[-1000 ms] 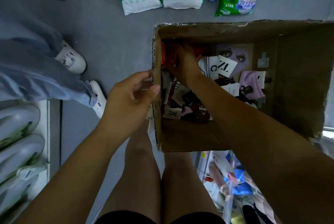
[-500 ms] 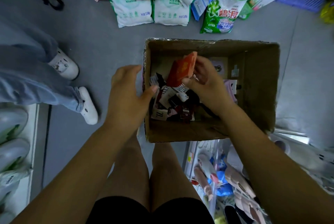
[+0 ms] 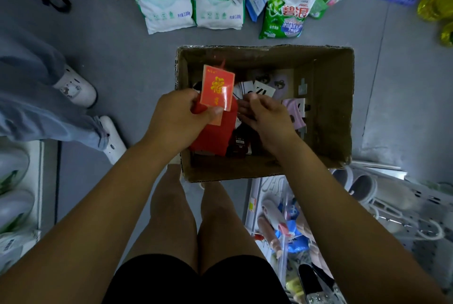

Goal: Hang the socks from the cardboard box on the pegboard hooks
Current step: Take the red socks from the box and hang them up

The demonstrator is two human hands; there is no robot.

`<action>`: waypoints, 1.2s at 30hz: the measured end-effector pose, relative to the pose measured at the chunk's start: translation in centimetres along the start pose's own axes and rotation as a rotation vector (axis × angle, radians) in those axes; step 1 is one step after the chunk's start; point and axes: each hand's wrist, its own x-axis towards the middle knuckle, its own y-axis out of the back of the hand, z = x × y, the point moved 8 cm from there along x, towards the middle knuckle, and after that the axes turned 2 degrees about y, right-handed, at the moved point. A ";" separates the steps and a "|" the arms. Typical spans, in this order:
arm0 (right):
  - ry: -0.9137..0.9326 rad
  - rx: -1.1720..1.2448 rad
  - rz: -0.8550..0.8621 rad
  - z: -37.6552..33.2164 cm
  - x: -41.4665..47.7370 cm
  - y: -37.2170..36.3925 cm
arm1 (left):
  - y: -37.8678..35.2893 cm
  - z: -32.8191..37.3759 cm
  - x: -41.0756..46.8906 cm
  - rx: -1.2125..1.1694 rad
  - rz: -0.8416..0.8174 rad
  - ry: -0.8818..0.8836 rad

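Socks, red pair (image 3: 213, 132), on a glossy red card header (image 3: 217, 87) printed with a gold character. Left hand (image 3: 177, 117) pinches the pack at the card's lower edge, thumb on its face; the soft knit hangs below, draping toward the wearer over the cardboard box (image 3: 338, 107). Long axis runs near-to-far, card end farthest from the body, a small red hanger loop at its top edge. Right hand (image 3: 266, 117) sits just beside the pack, fingers loosely curled and narrow; whether it holds anything cannot be told.

Box: brown corrugated board, open top, standing on grey floor in front of the bare knees. Contents: further carded socks (image 3: 263, 89), white tags with black print, a lilac pair, dark pairs, jumbled flat.

Pegboard (image 3: 426, 245): white perforated panel with wire hooks, low right of view, nearer the right arm. Judgement: the pack is out and in the left hand; hanging it calls for a swing to the right, loop end leading.

Surroundings: detergent bags (image 3: 169, 9), plastic, stacked beyond the box.
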 end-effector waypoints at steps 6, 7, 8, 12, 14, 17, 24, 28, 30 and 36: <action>-0.077 -0.334 0.317 3.3 5.2 4.8 | -0.7 -0.1 0.3 0.091 0.084 -0.013; -0.087 -0.337 0.325 3.8 6.0 4.9 | -0.8 -0.2 0.5 0.105 0.095 -0.016; -0.081 -0.344 0.328 4.2 6.8 4.9 | -0.8 -0.3 0.7 0.123 0.105 -0.019; -0.037 -0.385 0.371 5.0 9.1 5.0 | -1.1 -0.4 0.7 0.221 0.141 -0.040; -0.064 -0.383 0.479 5.4 9.8 6.0 | -1.4 -0.3 0.5 0.251 0.149 -0.054; -0.118 -0.348 0.565 6.2 10.5 7.0 | -1.6 -0.3 0.5 0.255 0.149 -0.053; -0.140 -0.267 0.509 6.5 12.5 8.0 | -1.9 -0.2 0.7 0.286 0.177 -0.066; -0.018 -0.523 0.572 4.6 12.4 9.3 | -2.2 -0.3 0.6 0.302 0.207 -0.084; 0.153 -0.848 0.580 2.7 12.9 9.2 | -2.2 -0.4 0.6 0.299 0.228 -0.094; 0.176 -0.842 0.454 3.2 14.3 10.4 | -2.2 -0.4 0.7 0.302 0.257 -0.115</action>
